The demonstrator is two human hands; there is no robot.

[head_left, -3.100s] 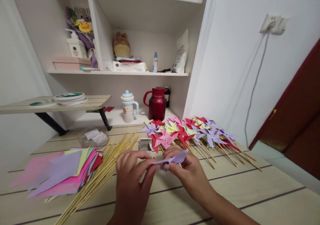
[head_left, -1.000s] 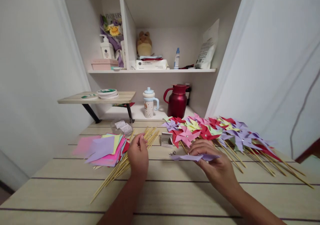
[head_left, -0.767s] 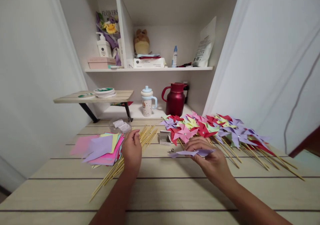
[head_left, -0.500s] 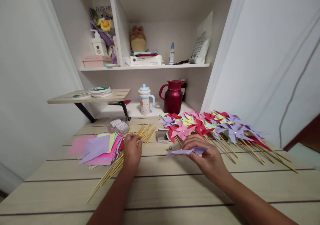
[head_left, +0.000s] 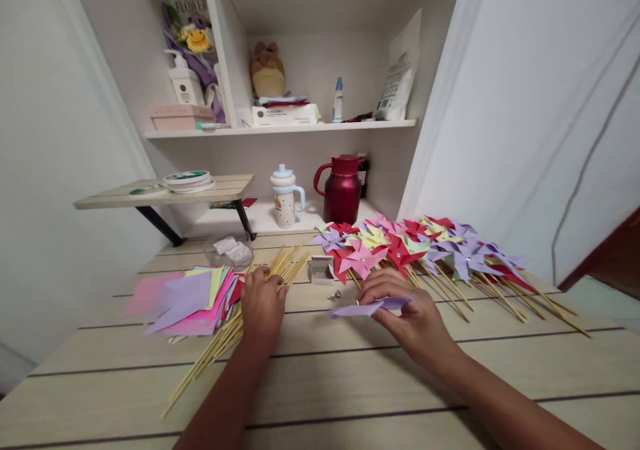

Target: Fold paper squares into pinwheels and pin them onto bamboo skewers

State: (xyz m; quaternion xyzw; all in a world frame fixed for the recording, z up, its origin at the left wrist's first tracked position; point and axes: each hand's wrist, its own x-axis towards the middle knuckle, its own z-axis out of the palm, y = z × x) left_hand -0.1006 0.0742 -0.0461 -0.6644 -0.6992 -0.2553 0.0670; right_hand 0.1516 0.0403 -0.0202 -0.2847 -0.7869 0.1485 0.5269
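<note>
One lilac paper (head_left: 353, 311) kept, a bundle of thin sticks (head_left: 227, 333) now touched

Has taken the left hand (head_left: 263, 307) away from the paper, worked with both hands about three seconds ago, and lowered it onto the sticks. Palm down now, with fingers bent over the upper part of the bundle, after hovering loosely curled there a second ago. Cannot tell of any stick actually gripped, with fingertips partly hidden.

Pinched throughout between thumb and fingers of the right hand (head_left: 417, 320): the paper, seen nearly edge-on, apparently clear of the tabletop (head_left: 320, 383). Looks like a turn in the work from paper to stick, with no joining of the two yet.

Just beyond the paper, small metal pieces (head_left: 334, 296), loose on the tabletop, and behind them a small open box (head_left: 323, 270). Left of the sticks, overlapping coloured sheets (head_left: 187, 295); farther back, a clear container (head_left: 230, 253). Beyond the right hand and off to its right, a spread of pinwheels (head_left: 363, 260), seemingly undisturbed. At the back, a speckled cup (head_left: 285, 207) and a red flask (head_left: 343, 193).
</note>
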